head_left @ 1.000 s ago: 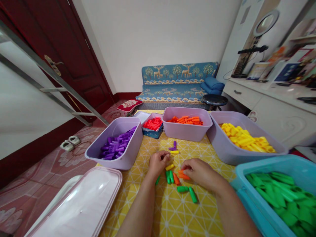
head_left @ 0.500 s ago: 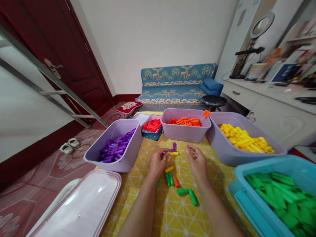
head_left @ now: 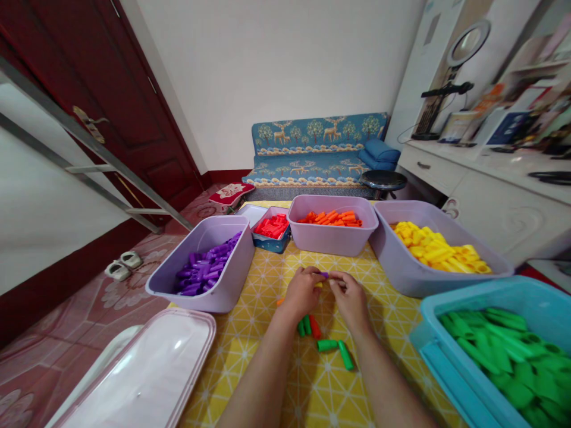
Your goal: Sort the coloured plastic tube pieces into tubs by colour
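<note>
One left hand [head_left: 306, 289] and one right hand [head_left: 350, 297] are nearly fingertip to fingertip over the middle of the table [head_left: 312, 392], fingers curled in narrow on both, with a little purple piece [head_left: 325, 274] showing right between them. Honestly can't tell which hand has the grip on it, or if both do. Just under the left fingers there's a bit of a yellow piece [head_left: 319, 285], mostly hidden, and an orange piece [head_left: 280, 301] pokes out on the other side of that hand. Closer to the wearer, a green pair [head_left: 304, 325] sits side by side with a red-orange piece [head_left: 314, 327] next to it, then two loose green pieces [head_left: 336, 348] lie near the right forearm, one of them slanted. Around all that it's basically a ring of tubs: a lilac tub [head_left: 236, 279] of purple ones on the left, a small blue box [head_left: 270, 244] of red ones, a lilac bin [head_left: 330, 241] of orange ones at the back, a bigger lilac container [head_left: 392, 267] of yellow ones, and a teal tub [head_left: 450, 362] of green ones on the right. Pale lid [head_left: 143, 368] at lower left, deer-print sofa [head_left: 307, 166] behind.
</note>
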The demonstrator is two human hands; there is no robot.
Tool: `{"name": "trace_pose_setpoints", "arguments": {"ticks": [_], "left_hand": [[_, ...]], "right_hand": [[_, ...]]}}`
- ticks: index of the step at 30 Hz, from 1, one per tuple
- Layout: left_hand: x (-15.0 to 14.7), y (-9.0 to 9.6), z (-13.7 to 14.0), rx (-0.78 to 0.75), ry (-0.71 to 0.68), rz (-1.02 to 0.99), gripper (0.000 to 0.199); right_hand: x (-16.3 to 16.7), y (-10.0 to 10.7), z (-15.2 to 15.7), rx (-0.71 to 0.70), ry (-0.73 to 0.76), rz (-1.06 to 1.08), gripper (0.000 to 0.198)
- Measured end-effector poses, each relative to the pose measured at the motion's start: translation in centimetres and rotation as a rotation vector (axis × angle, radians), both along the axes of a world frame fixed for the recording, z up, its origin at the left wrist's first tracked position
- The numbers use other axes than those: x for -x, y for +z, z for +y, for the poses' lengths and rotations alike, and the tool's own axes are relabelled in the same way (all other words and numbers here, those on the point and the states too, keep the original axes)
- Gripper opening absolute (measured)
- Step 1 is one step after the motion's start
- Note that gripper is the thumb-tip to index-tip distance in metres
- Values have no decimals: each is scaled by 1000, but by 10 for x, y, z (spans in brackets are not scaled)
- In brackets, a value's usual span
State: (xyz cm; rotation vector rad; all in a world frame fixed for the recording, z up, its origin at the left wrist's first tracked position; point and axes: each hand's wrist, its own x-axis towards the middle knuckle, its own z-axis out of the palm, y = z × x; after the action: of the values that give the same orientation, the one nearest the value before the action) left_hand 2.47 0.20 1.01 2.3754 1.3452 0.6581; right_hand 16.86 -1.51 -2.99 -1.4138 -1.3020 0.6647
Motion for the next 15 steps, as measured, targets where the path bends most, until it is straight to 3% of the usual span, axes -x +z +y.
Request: {"name": "trace_pose_setpoints", "arguments": {"ticks": [7, 10, 15], "left_hand": [[9, 3, -13, 123, -107, -264, 25], [15, 2, -12, 203, -119, -369, 27], [24, -6, -10, 478, 39, -596, 48]], "right_hand": [[1, 8, -5, -13, 145, -172, 41], [2, 12, -7, -44, 219, -227, 36], [6, 13, -7, -13, 134, -51, 21]]}}
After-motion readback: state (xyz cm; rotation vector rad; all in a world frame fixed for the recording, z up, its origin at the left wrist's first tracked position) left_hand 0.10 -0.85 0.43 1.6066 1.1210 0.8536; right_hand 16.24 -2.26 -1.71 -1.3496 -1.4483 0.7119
